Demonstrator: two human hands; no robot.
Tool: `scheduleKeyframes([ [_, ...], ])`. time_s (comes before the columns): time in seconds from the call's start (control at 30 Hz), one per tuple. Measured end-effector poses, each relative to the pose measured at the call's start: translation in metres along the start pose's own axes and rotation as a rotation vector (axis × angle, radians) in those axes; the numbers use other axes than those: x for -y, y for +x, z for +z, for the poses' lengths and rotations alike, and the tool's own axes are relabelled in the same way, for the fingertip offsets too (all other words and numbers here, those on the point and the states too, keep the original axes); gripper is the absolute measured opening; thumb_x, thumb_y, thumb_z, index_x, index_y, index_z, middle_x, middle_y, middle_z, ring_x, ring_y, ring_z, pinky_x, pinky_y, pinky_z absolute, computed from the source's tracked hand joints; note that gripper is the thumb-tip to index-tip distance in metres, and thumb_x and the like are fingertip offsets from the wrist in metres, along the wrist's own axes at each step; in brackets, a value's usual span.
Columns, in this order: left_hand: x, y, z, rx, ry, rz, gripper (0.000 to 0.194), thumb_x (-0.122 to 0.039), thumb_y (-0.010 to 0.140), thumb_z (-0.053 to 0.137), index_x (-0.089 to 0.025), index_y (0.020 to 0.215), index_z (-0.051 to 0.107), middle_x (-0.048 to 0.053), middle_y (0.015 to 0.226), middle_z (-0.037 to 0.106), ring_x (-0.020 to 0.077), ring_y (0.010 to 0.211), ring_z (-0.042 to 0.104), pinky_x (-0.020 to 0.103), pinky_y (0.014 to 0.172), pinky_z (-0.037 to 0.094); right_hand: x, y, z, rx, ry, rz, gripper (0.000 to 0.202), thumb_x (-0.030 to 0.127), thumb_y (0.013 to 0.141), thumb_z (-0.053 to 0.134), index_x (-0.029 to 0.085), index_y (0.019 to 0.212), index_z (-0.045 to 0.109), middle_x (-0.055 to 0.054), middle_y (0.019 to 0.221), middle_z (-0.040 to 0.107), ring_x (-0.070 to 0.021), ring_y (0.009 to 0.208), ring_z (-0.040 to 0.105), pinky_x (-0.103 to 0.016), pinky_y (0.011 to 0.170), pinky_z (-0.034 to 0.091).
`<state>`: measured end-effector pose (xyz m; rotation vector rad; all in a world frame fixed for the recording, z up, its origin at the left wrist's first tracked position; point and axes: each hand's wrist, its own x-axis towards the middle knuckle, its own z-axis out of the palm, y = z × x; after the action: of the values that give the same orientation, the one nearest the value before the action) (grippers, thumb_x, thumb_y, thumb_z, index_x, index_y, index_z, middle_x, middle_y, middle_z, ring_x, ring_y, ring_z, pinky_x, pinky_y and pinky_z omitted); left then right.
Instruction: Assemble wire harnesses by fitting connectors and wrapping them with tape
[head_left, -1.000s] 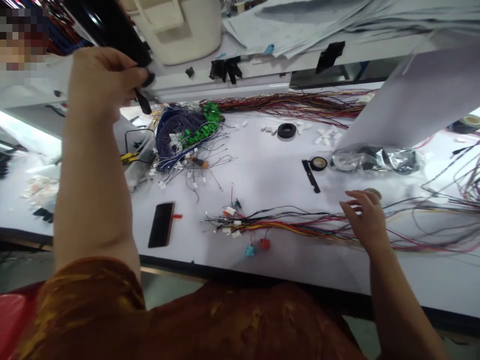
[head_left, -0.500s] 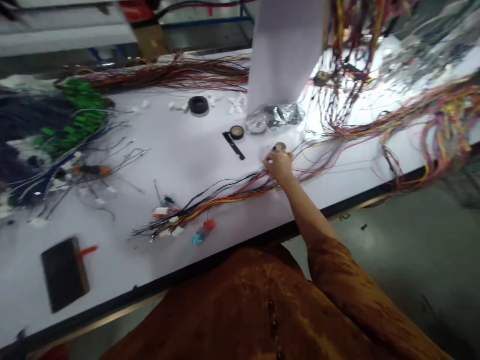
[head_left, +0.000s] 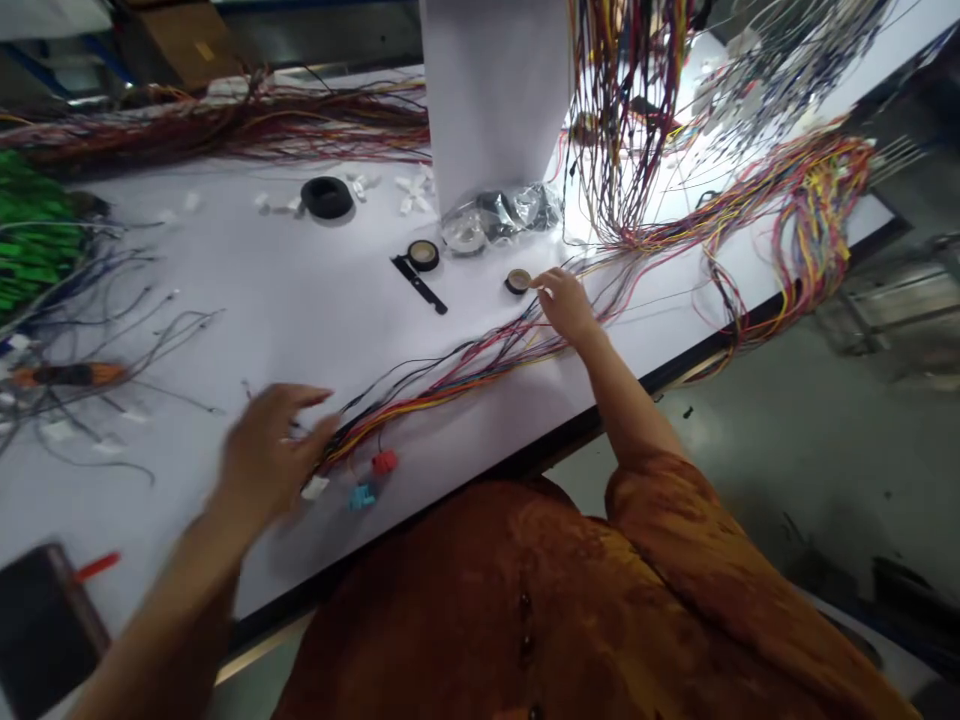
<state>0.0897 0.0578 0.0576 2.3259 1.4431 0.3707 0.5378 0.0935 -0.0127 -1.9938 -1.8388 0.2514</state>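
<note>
A bundle of coloured wires (head_left: 450, 385) is laid slantwise along a pale bench (head_left: 247, 240), its near-left end partly hidden by the left hand (head_left: 266, 450). That hand is held low over the wire ends, blurred, its forearm reached in from the lower left; its fingers are spread well apart from the thumb, and whether the wires are touched cannot be told. Toward the bundle's other end, the right hand (head_left: 566, 305) is held over the wires, palm down, the forearm angled up from the lower right. Its fingers are bent and partly closed, the tips brought to the edge of a small tape roll (head_left: 517, 281); whether a grip is kept on it cannot be told.

Beside the left hand, a red connector (head_left: 385, 461), a blue connector (head_left: 361, 496) and a white connector (head_left: 315, 488) are seen. Beyond the bundle, a second tape roll (head_left: 423, 255) is set by a notched black strip (head_left: 420, 285), with a thick black ring (head_left: 328, 199) farther back. A clear plastic bag (head_left: 499, 218) is placed at the foot of a white panel (head_left: 499, 90). A dark phone (head_left: 49, 625) is pictured at the lower left, and an orange-and-black tool (head_left: 71, 375) above it among loose wires.
</note>
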Motion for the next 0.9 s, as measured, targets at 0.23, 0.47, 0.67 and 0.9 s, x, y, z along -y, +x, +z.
scheduleKeyframes([
  [0.23,-0.013,0.019,0.08,0.227,0.214,0.081,0.059,-0.033,0.086,0.068,-0.01,0.138,0.054,0.021,0.133,0.063,0.0387,0.125,0.057,0.051,0.104,0.048,-0.03,-0.064,-0.029,0.201,-0.058,-0.049,0.044,0.009,0.078,0.052,0.014,0.117,0.071,-0.015,0.118,0.07,-0.0293,0.109,0.064,-0.046,0.102,0.049],
  [0.47,-0.006,0.02,0.084,0.123,0.073,0.084,0.049,-0.04,0.092,0.059,-0.012,0.131,0.056,0.019,0.135,0.06,0.0361,0.127,0.055,0.049,0.109,0.045,0.002,-0.069,-0.022,0.155,0.014,-0.132,0.035,0.024,0.099,0.042,0.017,0.114,0.072,-0.013,0.112,0.072,-0.0261,0.106,0.065,-0.04,0.096,0.05],
  [0.67,0.001,0.029,0.084,0.108,-0.006,-0.079,0.038,-0.037,0.092,0.057,-0.016,0.123,0.059,0.014,0.123,0.066,0.0314,0.117,0.061,0.046,0.105,0.049,0.051,-0.011,0.006,0.381,-0.173,-0.218,0.031,0.024,0.094,0.057,0.02,0.12,0.073,-0.01,0.114,0.072,-0.0259,0.1,0.065,-0.035,0.079,0.047],
  [0.9,-0.023,0.017,0.083,0.17,0.162,0.001,0.044,-0.033,0.088,0.064,-0.015,0.128,0.058,0.018,0.144,0.054,0.0367,0.13,0.053,0.05,0.104,0.047,0.072,-0.01,0.014,0.391,-0.248,-0.25,0.027,0.028,0.097,0.053,0.017,0.114,0.071,-0.013,0.116,0.07,-0.028,0.103,0.063,-0.038,0.084,0.046],
])
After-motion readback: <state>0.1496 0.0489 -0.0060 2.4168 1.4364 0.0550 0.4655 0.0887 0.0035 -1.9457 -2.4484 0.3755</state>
